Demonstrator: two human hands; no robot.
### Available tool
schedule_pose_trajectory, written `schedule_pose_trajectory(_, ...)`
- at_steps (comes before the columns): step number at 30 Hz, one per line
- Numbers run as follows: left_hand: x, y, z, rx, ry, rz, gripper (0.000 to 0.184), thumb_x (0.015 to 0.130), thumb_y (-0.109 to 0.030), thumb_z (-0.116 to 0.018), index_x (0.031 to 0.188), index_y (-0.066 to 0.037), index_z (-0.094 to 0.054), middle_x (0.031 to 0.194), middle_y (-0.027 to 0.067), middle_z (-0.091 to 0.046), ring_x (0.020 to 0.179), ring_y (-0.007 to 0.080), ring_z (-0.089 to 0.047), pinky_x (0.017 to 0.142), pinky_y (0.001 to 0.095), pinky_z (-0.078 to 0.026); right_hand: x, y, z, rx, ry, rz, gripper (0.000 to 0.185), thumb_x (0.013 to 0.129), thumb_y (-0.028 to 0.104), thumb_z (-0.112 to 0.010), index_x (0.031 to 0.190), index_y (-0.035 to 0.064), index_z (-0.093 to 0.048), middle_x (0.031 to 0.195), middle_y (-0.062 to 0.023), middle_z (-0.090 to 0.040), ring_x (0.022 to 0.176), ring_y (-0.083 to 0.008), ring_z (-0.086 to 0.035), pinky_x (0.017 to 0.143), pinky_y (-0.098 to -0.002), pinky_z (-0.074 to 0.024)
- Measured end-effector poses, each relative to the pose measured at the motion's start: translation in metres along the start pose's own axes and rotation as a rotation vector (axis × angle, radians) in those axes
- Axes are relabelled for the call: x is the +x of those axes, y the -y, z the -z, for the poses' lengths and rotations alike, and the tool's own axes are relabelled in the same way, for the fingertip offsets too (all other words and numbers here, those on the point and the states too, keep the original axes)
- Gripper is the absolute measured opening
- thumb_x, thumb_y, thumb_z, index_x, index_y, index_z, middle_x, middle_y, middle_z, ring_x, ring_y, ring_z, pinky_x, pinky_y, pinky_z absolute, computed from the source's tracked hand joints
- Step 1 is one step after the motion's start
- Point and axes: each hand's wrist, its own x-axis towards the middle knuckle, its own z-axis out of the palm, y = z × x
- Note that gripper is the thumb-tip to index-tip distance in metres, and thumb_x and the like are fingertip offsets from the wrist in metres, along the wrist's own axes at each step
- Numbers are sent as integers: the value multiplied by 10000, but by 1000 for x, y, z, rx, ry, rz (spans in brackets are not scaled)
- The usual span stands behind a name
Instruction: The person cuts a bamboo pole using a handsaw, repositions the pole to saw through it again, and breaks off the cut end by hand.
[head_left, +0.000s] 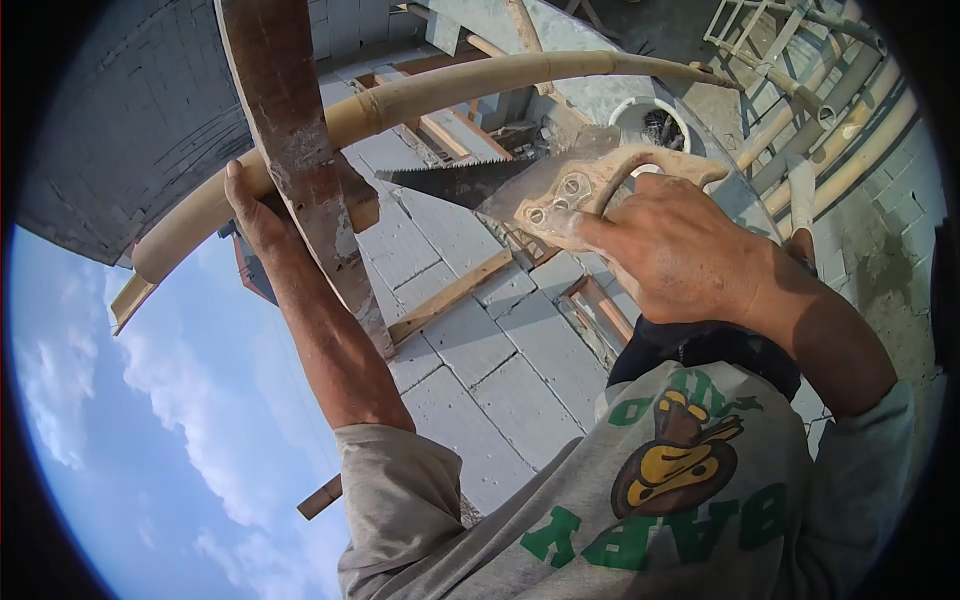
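My right hand (690, 245) is closed around the wooden handle of a handsaw (570, 195). The toothed blade points left, apart from the bamboo pole (480, 82), which lies above it in the view. On the left, my left hand (258, 210) grips the pole beside a worn wooden plank (290, 130). Its thumb shows against the bamboo, while the other fingers are hidden. The pole crosses behind the plank and runs in a curve from lower left to upper right, its left end cut open.
Below the hands is a grey block wall (480, 390), with a wooden strip (450, 295) against it. A white bucket (650, 110) holds dark debris. Several bamboo poles (850, 140) lie at the right. Another grey block wall (130, 120) stands upper left.
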Motion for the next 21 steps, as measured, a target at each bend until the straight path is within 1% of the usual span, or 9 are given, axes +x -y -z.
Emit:
schedule_pose_trajectory(3,-3,1,-6,-59,38,-1,692,812,-480,-652,1269,7,-470,1151,178,-587,1056,306,-599,926,452,-515,-68,-25,-50,489,-227,-235,640,773,95,-664,1353,-32,-423,968,-291,-663,840,-387,-667,879,-421,-489)
schedule_pose_trajectory(5,3,1,-5,11,-7,-23,614,891,-505,-505,1319,-69,-456,1217,145,-561,1076,273,-584,913,426,-522,-90,-15,-56,763,-272,-388,713,783,110,-672,1403,-29,-350,1036,-315,-635,936,-404,-646,901,-409,-478)
schedule_pose_trajectory(7,1,2,-4,55,32,-32,580,940,-524,-421,1361,-125,-435,1286,105,-534,1126,258,-552,953,419,-498,-95,-8,-70,999,-252,-457,755,785,127,-684,1425,-25,-313,1067,-298,-621,988,-348,-621,911,-377,-461)
schedule_pose_trajectory(8,-3,0,-5,51,31,-47,580,915,-511,-479,1325,-102,-465,1254,116,-554,1099,271,-569,931,430,-507,-98,-5,-77,1114,-248,-497,777,787,136,-689,1436,-23,-294,1083,-290,-614,1015,-319,-608,916,-361,-453)
schedule_pose_trajectory(10,-9,-1,-13,28,39,-78,584,866,-485,-597,1254,-55,-525,1190,137,-596,1045,297,-602,887,452,-524,-98,-7,-84,1003,-67,-513,742,787,89,-640,1429,-34,-288,1124,-353,-580,1060,-461,-583,935,-423,-455)
schedule_pose_trajectory(14,-5,1,-7,20,110,-76,578,876,-497,-581,1258,-67,-525,1195,134,-597,1042,297,-604,879,458,-527,-129,-18,-79,684,51,-641,623,800,76,-606,1365,-54,-379,1052,-315,-609,955,-394,-650,851,-399,-501)
schedule_pose_trajectory(15,-3,0,-8,16,111,-62,574,882,-493,-572,1264,-68,-521,1198,132,-596,1044,295,-603,881,455,-525,-137,-19,-68,839,6,-714,613,809,126,-611,1346,-71,-392,1019,-275,-623,919,-330,-658,831,-386,-507)
schedule_pose_trajectory(18,-3,-2,-7,32,106,-53,561,899,-480,-546,1281,-71,-509,1205,128,-592,1049,289,-600,886,445,-520,-162,-22,-27,1013,-178,-725,674,838,341,-631,1294,-109,-420,1009,-185,-631,841,-173,-624,782,-346,-521)
schedule_pose_trajectory(21,-5,-1,-9,66,99,-46,548,916,-468,-519,1298,-75,-497,1212,123,-588,1055,282,-598,891,436,-514,-134,-10,-25,1308,-578,-656,752,846,449,-616,1300,-113,-405,1054,-188,-612,818,-177,-622,769,-338,-531)
